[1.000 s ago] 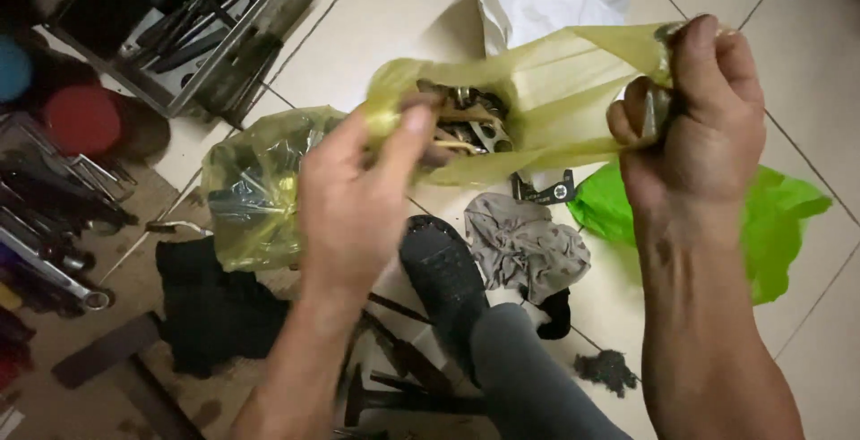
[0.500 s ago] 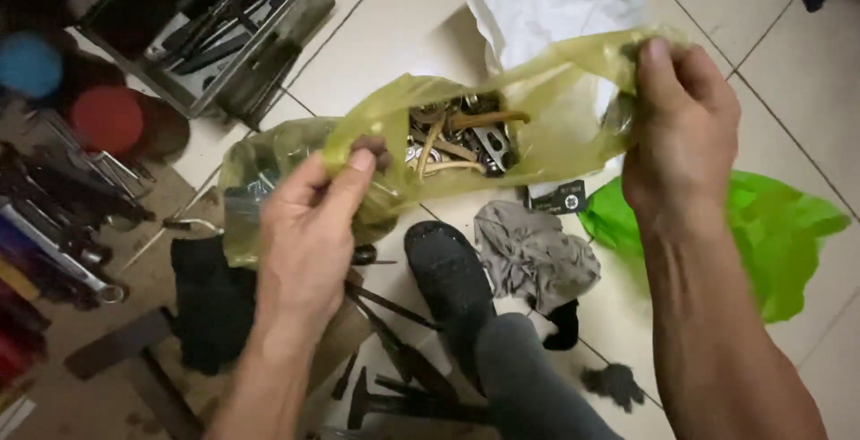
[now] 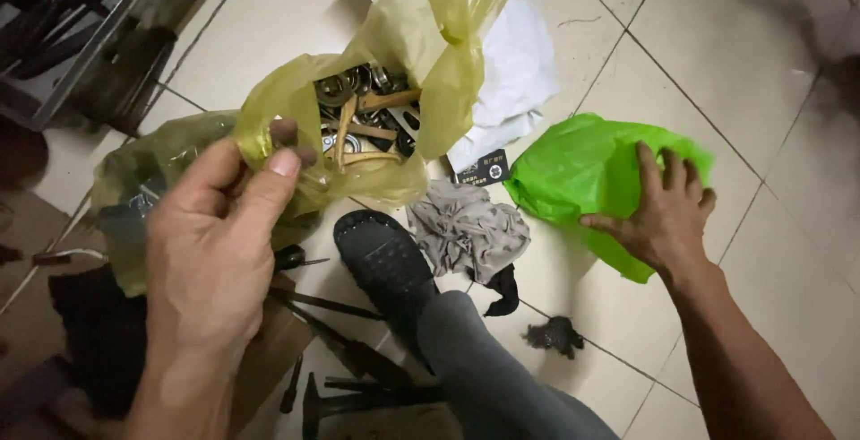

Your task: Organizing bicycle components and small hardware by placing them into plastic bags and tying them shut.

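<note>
My left hand (image 3: 219,243) pinches the near rim of a yellow plastic bag (image 3: 430,64) and holds it up above the floor. The bag hangs open and shows several metal parts (image 3: 363,122), such as rings, washers and strips. My right hand (image 3: 658,211) lies with spread fingers on a bright green plastic bag (image 3: 582,167) that rests on the tiled floor to the right. The yellow bag's far side stands loose, with no hand on it.
A second yellow-green bag (image 3: 134,189) lies at the left. A white cloth (image 3: 520,55), a grey rag (image 3: 470,225) and a small black card (image 3: 481,169) lie on the tiles. My dark shoe (image 3: 385,256) is in the middle. Dark tools (image 3: 358,377) lie below, a metal toolbox (image 3: 81,37) upper left.
My right hand let go of the yellow bag's far rim and moved down right onto the green bag. My left hand still holds the yellow bag.
</note>
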